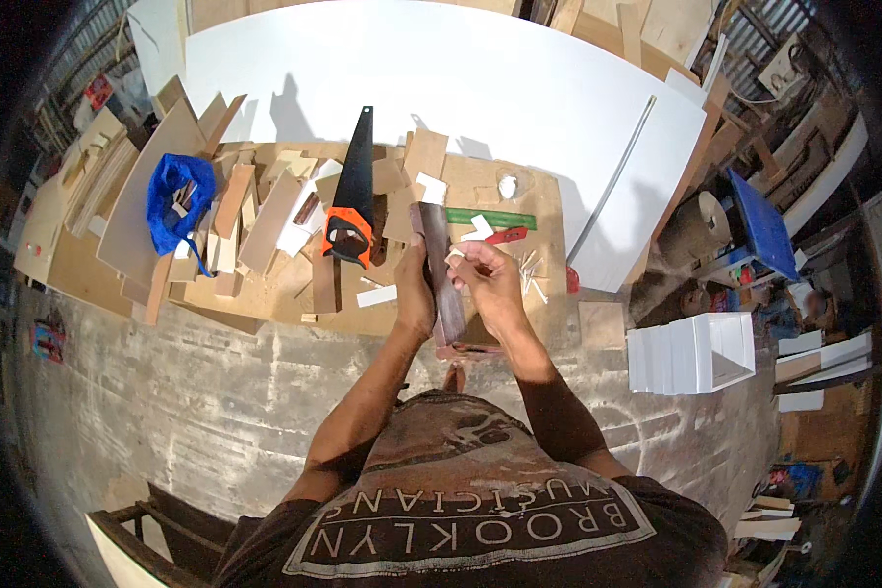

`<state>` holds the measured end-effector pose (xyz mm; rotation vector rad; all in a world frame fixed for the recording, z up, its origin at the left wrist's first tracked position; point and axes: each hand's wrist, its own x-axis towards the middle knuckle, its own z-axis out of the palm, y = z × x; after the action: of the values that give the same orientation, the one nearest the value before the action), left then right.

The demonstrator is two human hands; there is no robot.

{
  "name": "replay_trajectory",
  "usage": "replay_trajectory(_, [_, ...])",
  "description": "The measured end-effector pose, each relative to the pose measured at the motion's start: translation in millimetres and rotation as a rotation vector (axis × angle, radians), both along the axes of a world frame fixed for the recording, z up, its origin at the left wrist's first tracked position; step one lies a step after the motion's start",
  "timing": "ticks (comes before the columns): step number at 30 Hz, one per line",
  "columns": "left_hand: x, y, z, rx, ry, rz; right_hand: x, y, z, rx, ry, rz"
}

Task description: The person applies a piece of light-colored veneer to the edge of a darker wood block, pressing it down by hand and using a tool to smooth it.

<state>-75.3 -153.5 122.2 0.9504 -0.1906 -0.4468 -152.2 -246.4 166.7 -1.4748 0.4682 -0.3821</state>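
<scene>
A long, dark greyish-brown wooden bar (pixel 444 297) lies lengthwise in front of me at the near edge of the worktable. Its left side is gripped by my left hand (pixel 416 292), whose fingertips are partly hidden. My right hand (pixel 493 287) pinches a small pale piece (pixel 454 256) between thumb and fingers, right over the bar; I cannot make out its material. Just beyond the right hand lie a red-handled tool (pixel 506 236), a green strip (pixel 495 218) and several thin white sticks (pixel 529 274). A white offcut (pixel 429 186) sits past the bar's far end.
Left of my hands rests a handsaw (pixel 353 211) with an orange and black handle. Wood offcuts (pixel 233 199) and a blue bag (pixel 178 208) crowd the table's left side. A large white panel (pixel 402 69) stands behind. White box-like units (pixel 691 353) are on the floor at right.
</scene>
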Motion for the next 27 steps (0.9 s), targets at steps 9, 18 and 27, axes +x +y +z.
replay_trajectory(9, [-5, 12, 22, 0.002, 0.208, -0.248, -20, 4, 27, -0.955, -0.225, 0.124])
replay_trajectory(18, [-1, 14, 19, -0.185, 0.578, -0.489, -15, -7, 18, -0.938, -0.16, 0.147])
replay_trajectory(27, [-14, 19, -19, -0.201, 0.63, -0.555, -12, -17, 11, -0.93, -0.106, 0.159])
